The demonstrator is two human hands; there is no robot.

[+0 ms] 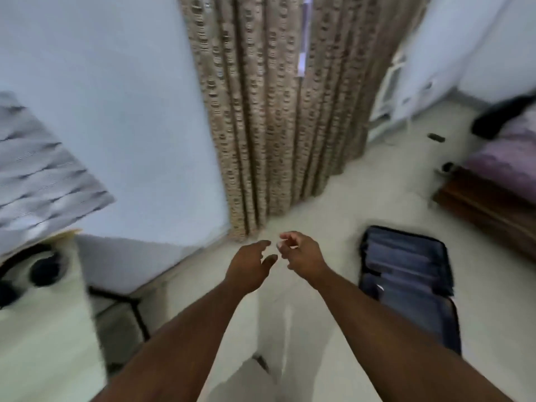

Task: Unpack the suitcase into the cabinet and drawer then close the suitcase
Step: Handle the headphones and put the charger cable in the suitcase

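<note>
Your two bare forearms reach forward over the pale tiled floor (333, 204). Your left hand (251, 268) hangs with fingers loosely spread, holding nothing; your right hand (301, 255), just beside it, has fingers loosely curled, also empty. The dark blue fabric suitcase (406, 274) lies open on the floor, right of your right hand. Beyond your hands hangs a beige patterned curtain (275, 111).

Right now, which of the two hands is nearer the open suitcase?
The right hand; the suitcase lies on the floor on its side, while the left hand is farther away.
</note>
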